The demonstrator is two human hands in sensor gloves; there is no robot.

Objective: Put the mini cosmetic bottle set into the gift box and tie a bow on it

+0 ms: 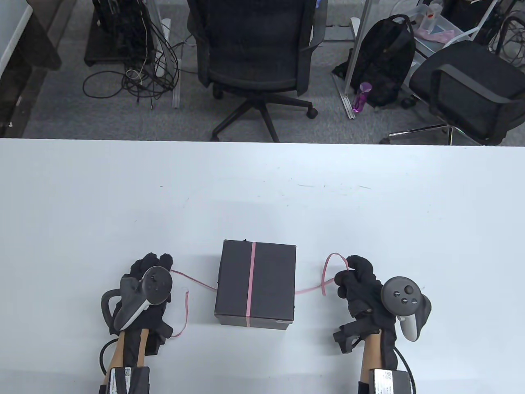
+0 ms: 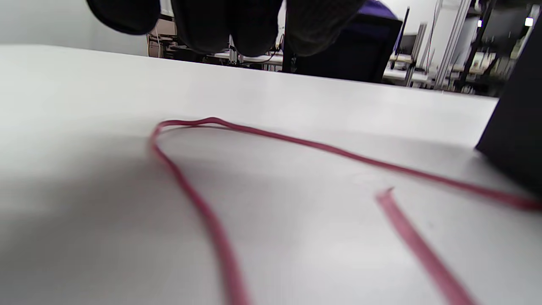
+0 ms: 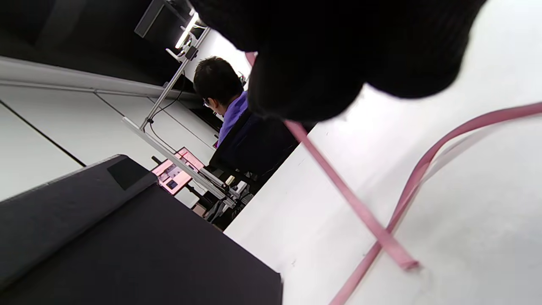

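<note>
The black gift box (image 1: 256,283) stands closed near the table's front, with a pink ribbon (image 1: 251,283) running over its lid from back to front. No bottles show. To the box's left, my left hand (image 1: 158,262) sits with fingers loosely curled over a slack ribbon loop (image 2: 271,135) that lies flat on the table. Its fingertips (image 2: 228,29) hang above the loop without touching it. The free end (image 2: 383,195) lies loose. To the box's right, my right hand (image 1: 348,269) pinches the other ribbon tail (image 3: 338,186), which arcs up (image 1: 328,262) from the box's base.
The box's corner (image 2: 516,140) fills the right of the left wrist view. Beyond the white table's (image 1: 262,184) far edge stand two office chairs (image 1: 254,49), a backpack (image 1: 385,53) and floor cables. A person (image 3: 220,93) sits in the background of the right wrist view.
</note>
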